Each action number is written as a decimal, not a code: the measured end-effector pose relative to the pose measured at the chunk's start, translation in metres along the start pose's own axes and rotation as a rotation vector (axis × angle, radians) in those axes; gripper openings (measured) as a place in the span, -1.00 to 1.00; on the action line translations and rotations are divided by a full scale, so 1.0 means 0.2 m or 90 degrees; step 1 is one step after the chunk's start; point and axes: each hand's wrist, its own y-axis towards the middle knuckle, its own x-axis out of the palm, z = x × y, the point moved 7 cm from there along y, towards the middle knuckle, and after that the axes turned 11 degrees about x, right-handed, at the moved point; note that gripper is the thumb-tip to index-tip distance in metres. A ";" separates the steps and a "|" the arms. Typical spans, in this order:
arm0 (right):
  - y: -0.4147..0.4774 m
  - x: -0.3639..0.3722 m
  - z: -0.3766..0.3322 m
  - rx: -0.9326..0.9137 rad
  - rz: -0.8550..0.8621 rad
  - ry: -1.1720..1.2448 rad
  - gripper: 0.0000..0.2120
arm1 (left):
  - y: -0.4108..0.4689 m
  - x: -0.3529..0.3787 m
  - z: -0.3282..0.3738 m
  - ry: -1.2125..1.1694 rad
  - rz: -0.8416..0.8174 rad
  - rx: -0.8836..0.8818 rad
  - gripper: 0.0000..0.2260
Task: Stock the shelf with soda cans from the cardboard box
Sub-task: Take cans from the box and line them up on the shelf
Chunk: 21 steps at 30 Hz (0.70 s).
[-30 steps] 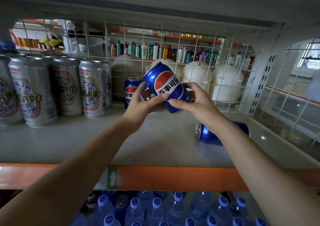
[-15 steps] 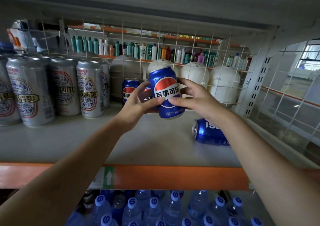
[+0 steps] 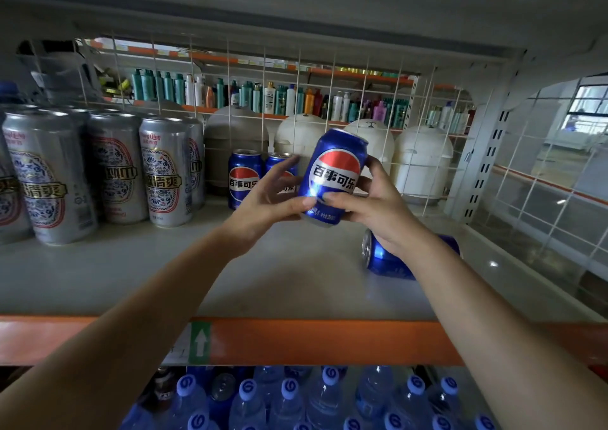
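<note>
Left hand (image 3: 263, 205) and right hand (image 3: 371, 205) grip the soda can (image 3: 334, 179), now turned from slanted to near upright, logo forward. Likely next: set it beside the standing cans (image 3: 245, 177) on the shelf (image 3: 164, 281)

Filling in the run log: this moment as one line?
left hand + right hand: hold soda can, tilted, over shelf | upright cans: two at back | fallen can: on side

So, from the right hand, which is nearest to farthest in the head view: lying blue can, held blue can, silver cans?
1. Held blue can, gripped by the right hand itself.
2. Lying blue can, just beneath that hand's wrist.
3. Silver cans, standing far left on the shelf.
</note>
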 end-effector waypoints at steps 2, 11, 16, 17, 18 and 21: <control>0.00 -0.01 0.00 -0.005 -0.003 0.062 -0.39 | 0.00 0.02 -0.01 0.013 -0.011 -0.011 -0.14; -0.02 -0.02 -0.04 0.000 0.027 0.001 -0.59 | -0.01 0.04 -0.01 0.037 -0.015 -0.021 -0.47; -0.01 -0.01 -0.05 0.011 0.042 -0.054 -0.56 | -0.01 0.06 -0.02 0.014 -0.043 -0.036 -0.43; -0.01 0.00 -0.05 0.007 0.049 -0.076 -0.49 | -0.01 0.07 -0.02 0.010 -0.047 -0.034 -0.45; 0.00 0.00 -0.06 0.002 0.059 -0.094 -0.44 | -0.01 0.07 -0.02 0.012 -0.051 -0.032 -0.44; 0.00 0.00 -0.07 -0.015 0.078 -0.106 -0.41 | -0.01 0.06 -0.04 0.030 -0.053 -0.033 -0.36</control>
